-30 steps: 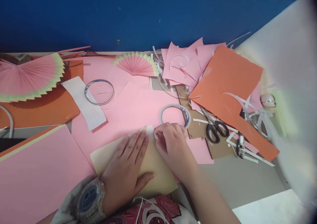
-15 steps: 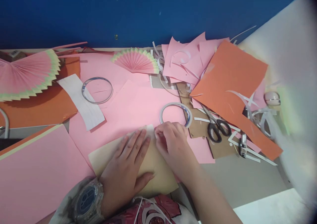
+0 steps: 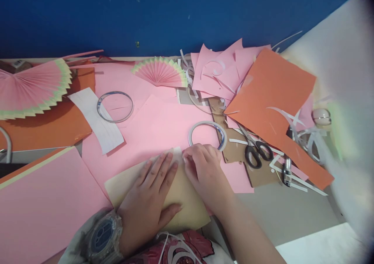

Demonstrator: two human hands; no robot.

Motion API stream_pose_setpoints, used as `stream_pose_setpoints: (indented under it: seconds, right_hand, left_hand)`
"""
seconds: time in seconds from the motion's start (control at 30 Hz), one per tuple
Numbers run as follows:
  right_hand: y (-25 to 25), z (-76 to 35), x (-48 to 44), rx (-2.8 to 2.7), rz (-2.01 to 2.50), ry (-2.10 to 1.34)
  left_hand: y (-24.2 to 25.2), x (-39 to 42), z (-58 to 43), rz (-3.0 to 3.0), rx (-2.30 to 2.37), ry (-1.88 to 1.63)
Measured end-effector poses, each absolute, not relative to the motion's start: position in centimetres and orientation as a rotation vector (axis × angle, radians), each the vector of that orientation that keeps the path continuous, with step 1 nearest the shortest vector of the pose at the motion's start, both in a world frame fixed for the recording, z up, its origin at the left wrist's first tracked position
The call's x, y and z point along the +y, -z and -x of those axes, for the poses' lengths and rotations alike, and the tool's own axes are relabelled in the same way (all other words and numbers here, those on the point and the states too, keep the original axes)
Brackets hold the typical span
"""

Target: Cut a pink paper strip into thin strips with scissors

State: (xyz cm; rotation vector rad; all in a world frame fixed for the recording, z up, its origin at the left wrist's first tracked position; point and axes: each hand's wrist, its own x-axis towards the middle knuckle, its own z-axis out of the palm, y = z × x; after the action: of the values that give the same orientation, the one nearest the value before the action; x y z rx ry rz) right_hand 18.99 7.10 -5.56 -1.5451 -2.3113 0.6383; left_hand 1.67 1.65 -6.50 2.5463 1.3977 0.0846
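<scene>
1. Against the picture half a second ago, scarcely anything differs: both hands keep their places and poses. Against one second ago, the whole view sits slightly shifted, while hands and sheet keep their arrangement.
2. The cream sheet (image 3: 189, 201) lies in front of the person, over the large pink paper (image 3: 157, 120), its near edge close to the shirt (image 3: 181, 248).
3. The left hand (image 3: 149, 198) presses flat on that sheet, its grip wide: fingers extended toward the far edge, thumb out to the side.
4. The right hand (image 3: 206, 174) has a narrow grip, fingertips drawn together at the sheet's far edge. What they pinch is too small to tell.
5. Just beyond its knuckles lies a tape roll (image 3: 223, 138); from this angle I cannot tell whether they touch.
6. Open room runs over the large pink paper, between that roll and the white strip (image 3: 109, 139), which lies partly beneath another ring (image 3: 98, 107).
7. To the right, the scissors (image 3: 251, 142), cardboard (image 3: 260, 174) and orange sheet (image 3: 271, 88) crowd the space. Nearer the person, the grey desk (image 3: 286, 209) shows between the right forearm and its own edge.
</scene>
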Motion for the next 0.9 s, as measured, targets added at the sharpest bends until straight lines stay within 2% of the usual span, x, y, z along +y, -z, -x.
stream_pose_setpoints:
  seconds: [0.57, 0.9]
  right_hand:
    - [5.65, -18.86, 7.07, -2.317, 1.553, -0.584]
    - [5.61, -19.64, 7.5, -2.235, 1.648, -0.421]
  left_hand:
    - [6.6, 1.62, -1.67, -2.579, 1.392, -0.091]
    - [6.7, 1.47, -1.56, -2.607, 1.387, -0.111]
